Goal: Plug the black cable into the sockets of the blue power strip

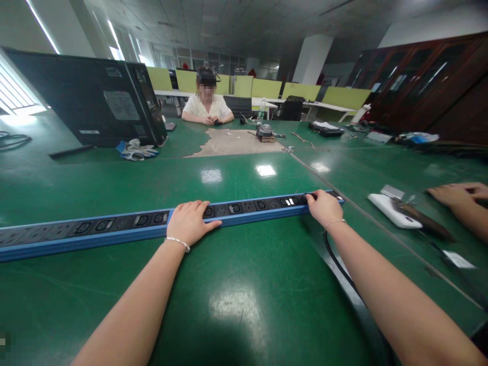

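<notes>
A long blue power strip (247, 218) with a row of black sockets lies across the green table, running out of view at the left. My left hand (190, 221) is closed over its middle, fingers across the top and thumb along the near side. Near the strip's right end, my right hand (325, 207) pinches a black plug (308, 198) at a socket; how deep the plug sits is hidden by the fingers. From beneath my right wrist a black cable (337, 262) curves down toward the table's front edge.
A black computer case (87, 101) and gloves (137, 150) stand back left. Across the table sits a person (208, 104). Another person's hands (457, 195) rest at the right, near a white object (394, 211). A bottle (261, 112) and a bare, peeled patch (236, 142) are farther back.
</notes>
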